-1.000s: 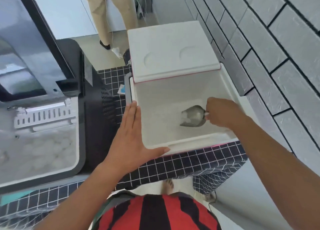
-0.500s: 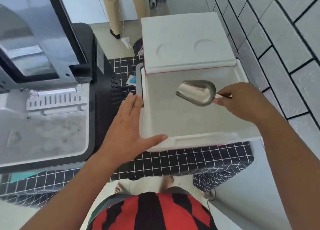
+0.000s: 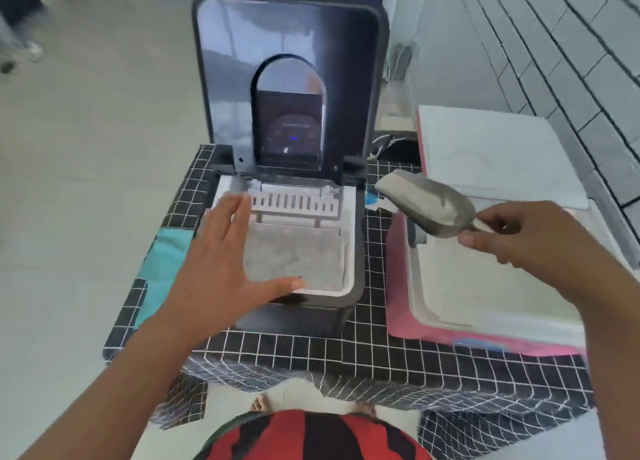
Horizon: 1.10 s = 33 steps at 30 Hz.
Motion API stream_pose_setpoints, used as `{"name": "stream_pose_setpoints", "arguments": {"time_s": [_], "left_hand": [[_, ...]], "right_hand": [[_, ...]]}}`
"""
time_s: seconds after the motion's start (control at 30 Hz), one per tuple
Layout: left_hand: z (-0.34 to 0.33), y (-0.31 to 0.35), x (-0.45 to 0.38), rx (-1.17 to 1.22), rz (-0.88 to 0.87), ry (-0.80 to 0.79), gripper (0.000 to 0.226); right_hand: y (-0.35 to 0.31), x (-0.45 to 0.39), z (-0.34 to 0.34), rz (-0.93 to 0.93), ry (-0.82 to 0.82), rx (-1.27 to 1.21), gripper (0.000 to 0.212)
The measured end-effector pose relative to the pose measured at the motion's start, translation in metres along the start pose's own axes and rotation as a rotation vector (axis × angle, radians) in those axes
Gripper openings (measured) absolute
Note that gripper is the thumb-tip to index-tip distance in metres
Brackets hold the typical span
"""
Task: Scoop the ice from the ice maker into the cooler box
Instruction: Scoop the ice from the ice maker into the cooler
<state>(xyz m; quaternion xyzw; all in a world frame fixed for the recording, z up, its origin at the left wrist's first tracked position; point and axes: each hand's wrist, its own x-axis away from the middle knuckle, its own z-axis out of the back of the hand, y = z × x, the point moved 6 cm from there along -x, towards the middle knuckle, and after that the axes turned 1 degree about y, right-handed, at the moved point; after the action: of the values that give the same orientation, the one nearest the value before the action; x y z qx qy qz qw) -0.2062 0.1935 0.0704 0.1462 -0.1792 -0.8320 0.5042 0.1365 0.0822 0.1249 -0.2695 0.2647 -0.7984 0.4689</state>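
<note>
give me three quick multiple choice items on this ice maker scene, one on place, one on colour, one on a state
1. Where is the metal scoop?
A. lying in the ice
B. in the air between ice maker and cooler box
C. on the floor

2. What colour is the cooler box's outer wall?
A. pink
B. green
C. yellow

3. How is the ice maker's lid?
A. shut
B. taken off
C. raised upright

Answers: 1 B, the right hand pinches its handle above the gap. 2 A, pink shows below its white rim. 3 C, it stands behind the ice bin.
</note>
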Motion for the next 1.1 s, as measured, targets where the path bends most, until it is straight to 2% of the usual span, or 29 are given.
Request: {"name": "stream_pose_setpoints", "arguments": {"time_s": [0.07, 0.17, 0.23, 0.3, 0.37, 0.4, 0.5, 0.6, 0.77, 0.9, 1.03, 1.1], "left_hand": [[0.009, -0.031, 0.002, 0.014, 0.023, -0.015, 0.142], [0.01, -0.058, 0.007, 0.039, -0.036, -0.05, 0.135], [0.003, -0.071, 0.01, 0.047, -0.031, -0.102, 0.148], [-0.001, -0.078, 0.011, 0.042, -0.063, -0.107, 0.151], [-0.002, -0.079, 0.008, 0.012, -0.099, -0.116, 0.151], [-0.001, -0.079, 0.006, -0.008, -0.114, -0.117, 0.15], [0.0, -0.077, 0.002, -0.05, -0.164, -0.109, 0.15], [-0.001, -0.077, 0.002, -0.021, -0.179, -0.094, 0.15], [-0.003, -0.079, 0.001, 0.0, -0.177, -0.056, 0.147], [-0.005, -0.081, 0.001, -0.002, -0.184, -0.039, 0.146], [-0.007, -0.082, 0.002, 0.021, -0.188, -0.03, 0.145], [-0.008, -0.084, 0.001, 0.022, -0.181, -0.026, 0.145]], "right_hand": [[-0.037, 0.007, -0.018, 0.049, -0.024, 0.088, 0.016], [-0.09, 0.013, -0.051, 0.172, 0.009, 0.329, 0.012], [-0.121, 0.017, -0.077, 0.255, 0.079, 0.707, 0.004], [-0.144, 0.017, -0.103, 0.331, 0.13, 1.067, 0.016], [-0.154, 0.013, -0.132, 0.324, 0.069, 1.23, 0.031], [-0.156, 0.011, -0.147, 0.321, 0.027, 1.25, 0.032], [-0.152, 0.004, -0.186, 0.358, -0.055, 1.291, 0.011], [-0.138, -0.005, -0.205, 0.34, -0.068, 1.29, 0.023], [-0.137, -0.018, -0.214, 0.409, -0.077, 1.223, 0.027], [-0.136, -0.027, -0.218, 0.382, -0.05, 1.133, 0.019], [-0.122, -0.037, -0.237, 0.262, -0.202, 0.902, 0.019], [-0.116, -0.037, -0.24, 0.282, -0.197, 0.865, 0.018]]}}
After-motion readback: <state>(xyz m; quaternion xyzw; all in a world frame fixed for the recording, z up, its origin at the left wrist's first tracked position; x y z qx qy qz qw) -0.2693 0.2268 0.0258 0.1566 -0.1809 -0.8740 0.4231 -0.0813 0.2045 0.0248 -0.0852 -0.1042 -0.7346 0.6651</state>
